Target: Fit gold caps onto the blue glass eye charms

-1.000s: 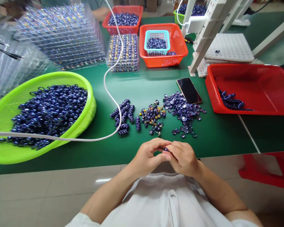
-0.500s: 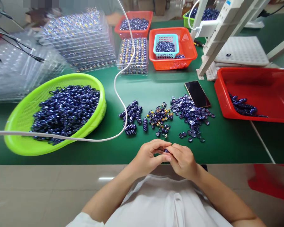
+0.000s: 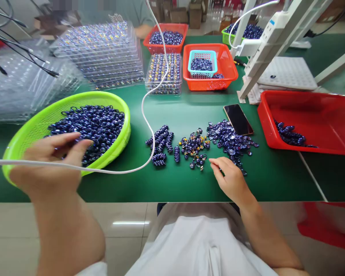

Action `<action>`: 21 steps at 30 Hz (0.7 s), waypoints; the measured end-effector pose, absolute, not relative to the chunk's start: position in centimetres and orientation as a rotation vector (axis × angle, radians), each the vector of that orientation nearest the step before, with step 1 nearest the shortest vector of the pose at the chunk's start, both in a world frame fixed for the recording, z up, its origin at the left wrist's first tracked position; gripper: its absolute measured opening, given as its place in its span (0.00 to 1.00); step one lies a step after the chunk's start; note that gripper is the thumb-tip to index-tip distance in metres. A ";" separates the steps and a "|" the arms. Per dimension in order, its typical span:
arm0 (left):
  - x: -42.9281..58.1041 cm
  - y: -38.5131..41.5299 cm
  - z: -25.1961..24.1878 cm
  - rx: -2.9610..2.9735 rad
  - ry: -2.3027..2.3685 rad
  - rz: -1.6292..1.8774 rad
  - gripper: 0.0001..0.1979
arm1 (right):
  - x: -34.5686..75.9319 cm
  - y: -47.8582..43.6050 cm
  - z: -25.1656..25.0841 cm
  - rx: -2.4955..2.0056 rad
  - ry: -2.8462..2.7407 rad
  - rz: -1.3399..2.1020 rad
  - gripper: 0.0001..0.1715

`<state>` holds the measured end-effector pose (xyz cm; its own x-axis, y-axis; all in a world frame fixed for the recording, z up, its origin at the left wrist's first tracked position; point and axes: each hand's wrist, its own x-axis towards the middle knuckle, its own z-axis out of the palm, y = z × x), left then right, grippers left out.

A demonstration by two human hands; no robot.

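Note:
My left hand is over the near left part of the lime-green basket, with thumb and forefinger apart and nothing visible between them. Glossy dark blue rings fill the basket just beyond the fingertips. Low over the table, my right hand has its fingers and thumb drawn together; whatever they hold is hidden. Close to its fingertips lies a heap of small blue and gold pieces. Round dark discs are piled just beyond that hand. Short stacks of dark blue rings lie further left.
A white cable crosses the table and the basket. A phone lies beyond the discs. To the right stands a red tray. Clear tray stacks, an orange basket and a metal post stand at the back.
My hands were together at the table edge around a small dark blue piece. The left has moved left to the basket and opened; the right has moved slightly right and forward.

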<state>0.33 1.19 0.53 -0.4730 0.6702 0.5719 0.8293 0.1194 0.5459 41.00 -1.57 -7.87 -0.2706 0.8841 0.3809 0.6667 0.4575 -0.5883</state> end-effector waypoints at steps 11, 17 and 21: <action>4.0 4.0 -1.0 -1.792 -1.694 -1.146 0.24 | 39.0 0.5 -8.4 -1.475 -2.422 0.105 0.15; 15.8 -0.6 -4.1 -2.359 -1.588 -1.504 0.15 | 39.5 0.0 -9.2 -1.517 -2.355 0.085 0.09; 20.5 -2.9 -6.6 -2.721 -1.685 -1.680 0.15 | 39.6 -0.6 -8.7 -1.448 -2.245 0.167 0.09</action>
